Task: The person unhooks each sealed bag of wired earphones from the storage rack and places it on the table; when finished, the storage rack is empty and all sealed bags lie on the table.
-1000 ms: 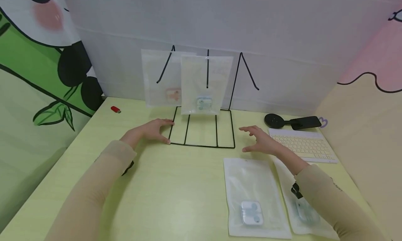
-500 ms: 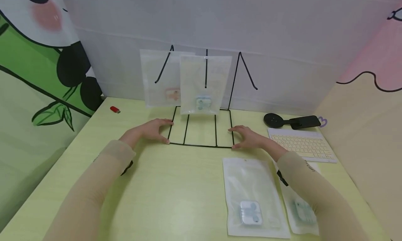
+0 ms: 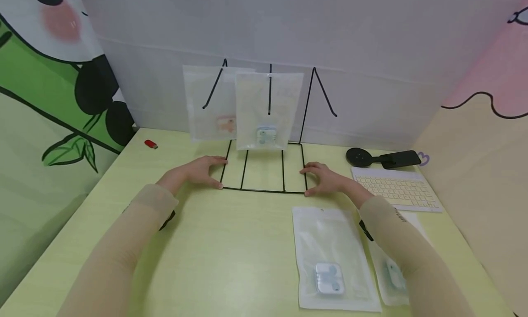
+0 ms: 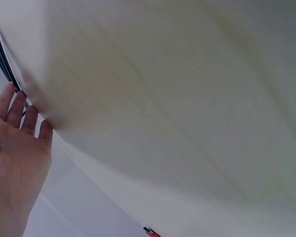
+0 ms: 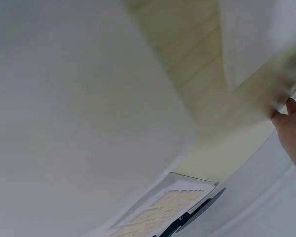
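A black wire display rack (image 3: 264, 191) stands on the table against the backdrop, its hooks pointing forward. From its left hook hangs a clear bag (image 3: 202, 124) with a reddish item inside. The middle hook carries another bag (image 3: 284, 110) holding a small white earphone case (image 3: 266, 134); the right hook (image 3: 326, 94) bears nothing. My left hand (image 3: 200, 171) touches the left side of the rack's base, thumb at the front corner and fingers spread farther back. On the opposite side, my right hand (image 3: 326, 178) touches the base likewise, thumb and fingers apart.
Near the right front lies a bag (image 3: 330, 234) with a white earphone case, beside a second bag (image 3: 381, 280) partly under my right sleeve. A white keyboard (image 3: 398, 188) and a black round-headed object (image 3: 381, 158) sit at right. A red USB stick (image 3: 151, 144) lies at back left.
My right hand has moved left from above the table to the right side of the rack's base. The left hand has stayed at the left side.
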The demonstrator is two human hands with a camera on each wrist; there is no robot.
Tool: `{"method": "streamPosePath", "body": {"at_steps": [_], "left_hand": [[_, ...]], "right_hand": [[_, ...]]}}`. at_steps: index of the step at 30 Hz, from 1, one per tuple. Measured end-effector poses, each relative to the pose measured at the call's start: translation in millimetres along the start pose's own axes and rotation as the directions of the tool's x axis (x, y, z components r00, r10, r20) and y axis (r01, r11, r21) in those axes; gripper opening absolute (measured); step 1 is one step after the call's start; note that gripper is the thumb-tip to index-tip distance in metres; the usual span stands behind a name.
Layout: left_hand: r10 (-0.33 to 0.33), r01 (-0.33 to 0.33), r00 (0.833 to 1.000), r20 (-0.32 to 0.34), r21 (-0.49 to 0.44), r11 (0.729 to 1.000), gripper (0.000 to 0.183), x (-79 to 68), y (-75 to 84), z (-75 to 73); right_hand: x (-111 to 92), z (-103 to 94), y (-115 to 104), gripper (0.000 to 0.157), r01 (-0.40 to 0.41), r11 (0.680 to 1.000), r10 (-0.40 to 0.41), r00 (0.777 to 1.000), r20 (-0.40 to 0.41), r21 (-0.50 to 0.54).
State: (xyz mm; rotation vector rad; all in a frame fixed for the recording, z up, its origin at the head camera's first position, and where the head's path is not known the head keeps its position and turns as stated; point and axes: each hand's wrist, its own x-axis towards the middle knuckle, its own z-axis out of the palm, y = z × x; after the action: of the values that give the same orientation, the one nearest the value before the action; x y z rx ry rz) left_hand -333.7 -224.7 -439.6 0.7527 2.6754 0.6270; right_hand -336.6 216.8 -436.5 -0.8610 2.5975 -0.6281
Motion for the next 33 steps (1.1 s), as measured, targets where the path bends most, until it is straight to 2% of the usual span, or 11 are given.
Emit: {"method": "streamPosePath", "body": {"at_steps": [13,19,23,26,29,33], "left_hand": [[0.002,-0.002,1.000,-0.001,-0.005,1.000,0.095,1.3,5.2,-1.7],[-0.034,0.034,0.999,0.020,0.001,0.999,0.094,0.4,7.7,-3.2],[-0.036,0.035,0.999,0.016,0.005,0.999,0.092,-1.3,11.5,-6.9],[-0.022,0.022,0.999,-0.022,-0.004,1.000,0.089,-2.6,16.5,-11.6],[-0.010,0.007,0.995,-0.102,-0.027,1.000,0.088,-4.8,25.2,-18.9],[-0.001,-0.010,0.972,-0.235,-0.046,0.999,0.089,-7.4,40.2,-30.0]], "right_hand": [[0,-0.8,2,0.076,0.009,1.000,-0.009,1.000,-0.016,-0.024],[1,0.0,3,0.076,0.015,1.000,-0.015,1.000,-0.016,-0.027],[1,0.2,2,0.075,0.015,1.000,-0.015,1.000,-0.015,-0.020],[1,0.2,2,0.075,0.014,1.000,-0.014,1.000,-0.011,-0.016],[0,0.3,2,0.075,0.014,1.000,-0.014,1.000,-0.010,-0.023],[0,0.7,2,0.074,0.016,1.000,-0.016,1.000,-0.016,-0.027]]}}
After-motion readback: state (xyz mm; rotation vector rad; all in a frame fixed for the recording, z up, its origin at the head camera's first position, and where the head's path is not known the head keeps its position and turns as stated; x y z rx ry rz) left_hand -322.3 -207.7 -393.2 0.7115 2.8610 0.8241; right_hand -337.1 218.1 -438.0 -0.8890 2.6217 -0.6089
